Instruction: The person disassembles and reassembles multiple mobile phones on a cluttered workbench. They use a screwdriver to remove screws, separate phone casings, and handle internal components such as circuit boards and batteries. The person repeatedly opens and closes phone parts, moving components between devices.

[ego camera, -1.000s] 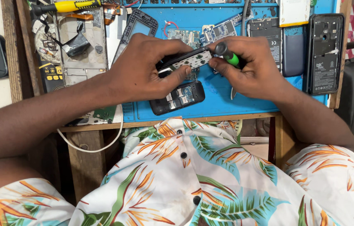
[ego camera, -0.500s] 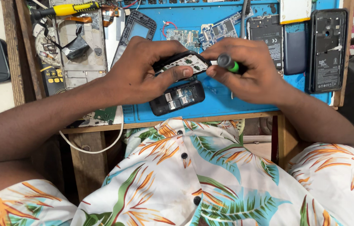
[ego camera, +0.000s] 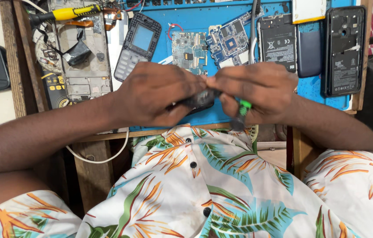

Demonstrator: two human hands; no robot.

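Note:
My left hand point(ego camera: 157, 94) and my right hand point(ego camera: 257, 94) meet over the front edge of a blue work mat point(ego camera: 195, 13). Between them is a small dark phone body point(ego camera: 202, 98), mostly hidden by my fingers; both hands grip it. My right hand also holds a screwdriver with a green and black handle point(ego camera: 240, 115), its handle pointing down toward my lap. The tip is hidden.
On the mat lie a keypad phone front point(ego camera: 138, 44), two circuit boards point(ego camera: 186, 50), a battery point(ego camera: 278, 42) and an open black phone back point(ego camera: 344, 50). An opened phone chassis point(ego camera: 82, 57) and a yellow-handled tool point(ego camera: 69, 13) sit at left. A white cable point(ego camera: 102, 158) hangs below the wooden table edge.
Both hands have lifted the phone body off the mat and drawn closer together toward me. The screwdriver has swung from lying across the phone to hanging down in my right hand.

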